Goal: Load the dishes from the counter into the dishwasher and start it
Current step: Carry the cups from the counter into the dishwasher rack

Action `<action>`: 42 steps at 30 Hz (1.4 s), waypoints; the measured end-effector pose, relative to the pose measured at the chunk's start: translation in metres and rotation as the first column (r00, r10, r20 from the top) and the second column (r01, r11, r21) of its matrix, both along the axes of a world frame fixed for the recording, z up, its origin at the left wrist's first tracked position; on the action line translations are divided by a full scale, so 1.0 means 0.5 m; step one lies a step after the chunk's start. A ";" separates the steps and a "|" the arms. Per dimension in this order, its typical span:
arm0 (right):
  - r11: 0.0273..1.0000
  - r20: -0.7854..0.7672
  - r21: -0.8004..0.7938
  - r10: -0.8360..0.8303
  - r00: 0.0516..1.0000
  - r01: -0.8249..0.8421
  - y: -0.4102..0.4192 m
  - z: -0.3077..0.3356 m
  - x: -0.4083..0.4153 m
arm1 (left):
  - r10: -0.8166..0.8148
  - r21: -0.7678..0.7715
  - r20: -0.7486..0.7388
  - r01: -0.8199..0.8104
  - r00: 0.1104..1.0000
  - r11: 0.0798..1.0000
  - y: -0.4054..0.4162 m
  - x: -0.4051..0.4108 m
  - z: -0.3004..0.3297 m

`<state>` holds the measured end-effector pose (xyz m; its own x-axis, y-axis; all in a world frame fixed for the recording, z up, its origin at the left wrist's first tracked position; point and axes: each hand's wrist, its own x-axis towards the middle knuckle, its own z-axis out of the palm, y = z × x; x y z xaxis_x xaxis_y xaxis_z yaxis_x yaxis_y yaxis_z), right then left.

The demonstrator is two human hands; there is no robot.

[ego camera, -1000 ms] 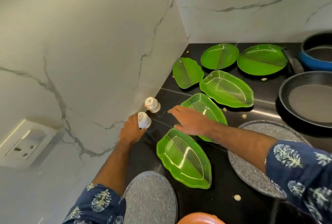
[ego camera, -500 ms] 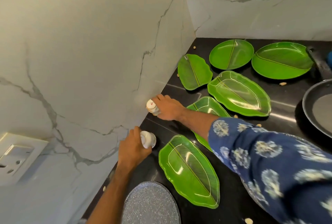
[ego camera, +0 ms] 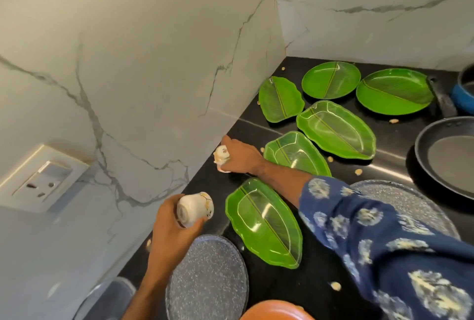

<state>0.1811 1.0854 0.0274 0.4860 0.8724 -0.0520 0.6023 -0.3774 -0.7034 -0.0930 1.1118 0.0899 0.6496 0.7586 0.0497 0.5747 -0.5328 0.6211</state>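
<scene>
My left hand (ego camera: 170,230) holds a small white cup (ego camera: 195,208) on its side above the black counter (ego camera: 213,186) near the marble wall. My right hand (ego camera: 241,156) is closed on a second white cup (ego camera: 222,155) that is upside down by the wall, close to the counter. Several green leaf-shaped plates lie on the counter: one (ego camera: 265,222) just right of my left hand, one (ego camera: 297,153) under my right forearm, larger ones (ego camera: 336,128) behind. Two round green plates (ego camera: 331,79) (ego camera: 395,91) sit at the back.
A grey speckled plate (ego camera: 207,278) lies at the near edge, another (ego camera: 410,204) under my right sleeve. A black pan (ego camera: 446,155) and a blue pot (ego camera: 464,91) stand at right. An orange dish (ego camera: 277,310) shows at the bottom. A wall socket (ego camera: 41,181) sits left. Crumbs dot the counter.
My right hand reached across to the wall and closed on the second cup. My left hand lifted its cup off the counter and drew it toward me, tilting it sideways.
</scene>
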 end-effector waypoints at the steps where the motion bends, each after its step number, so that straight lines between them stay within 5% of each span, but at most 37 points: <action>1: 0.997 -0.097 0.066 -0.026 0.995 0.032 -0.034 0.018 -0.014 | -0.010 -0.005 0.030 0.010 1.000 1.000 -0.007 0.001 -0.001; 5: 0.955 -0.357 0.242 -0.076 0.931 0.171 -0.228 0.084 -0.096 | -0.075 -0.041 0.163 0.083 0.984 0.996 -0.070 -0.012 0.014; 12: 0.863 -0.584 0.271 -0.205 0.785 0.426 -0.599 0.148 -0.330 | -0.221 -0.135 0.365 0.287 0.904 0.949 -0.209 -0.085 0.039; 20: 0.642 -0.920 0.172 -0.166 0.354 0.748 -1.024 0.144 -0.694 | -0.474 -0.287 0.408 0.602 0.781 0.745 -0.510 -0.152 0.021; 25: 0.479 -0.957 0.091 -0.201 0.210 0.873 -1.289 0.122 -0.874 | -0.620 -0.391 0.448 0.765 0.644 0.512 -0.785 -0.200 -0.008; 33: 0.184 -0.987 0.028 -0.152 0.056 0.983 -1.720 0.064 -1.134 | -0.773 -0.564 0.389 0.793 0.502 0.231 -1.288 -0.355 -0.099; 42: 0.005 -0.991 -0.133 -0.011 -0.133 0.991 -2.152 0.023 -1.305 | -0.778 -0.710 0.282 0.667 0.562 0.225 -1.743 -0.549 -0.160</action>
